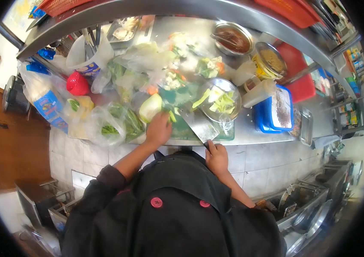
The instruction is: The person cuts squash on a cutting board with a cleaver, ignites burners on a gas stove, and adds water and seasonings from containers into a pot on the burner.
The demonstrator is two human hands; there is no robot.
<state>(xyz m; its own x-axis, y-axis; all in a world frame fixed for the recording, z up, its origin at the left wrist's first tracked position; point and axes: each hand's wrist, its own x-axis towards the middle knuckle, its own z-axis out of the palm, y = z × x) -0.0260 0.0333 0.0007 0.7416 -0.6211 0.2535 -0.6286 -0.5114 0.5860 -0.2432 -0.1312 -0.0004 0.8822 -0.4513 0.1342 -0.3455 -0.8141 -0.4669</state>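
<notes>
My right hand (217,159) is wrapped round the dark handle of a cleaver (200,127). Its broad blade lies slanted over a green cutting board (179,97), tip pointing up and left. On the board's left side is my left hand (159,129), fingers curled downward; what is under them is hidden. A pale green cabbage piece (150,107) touches or nearly touches that hand. Small green strips (172,116) lie between the fingertips and the blade. Just right of the cleaver, a round steel plate (236,115) bears cut pale green leaves (221,101).
Plastic bags of greens (124,122) crowd the left. Chopped mixed vegetables (174,79) lie behind the board. At right are a bowl of red sauce (234,39), a squeeze bottle (260,93) and a blue tub (274,111). A metal shelf edge (182,9) spans overhead.
</notes>
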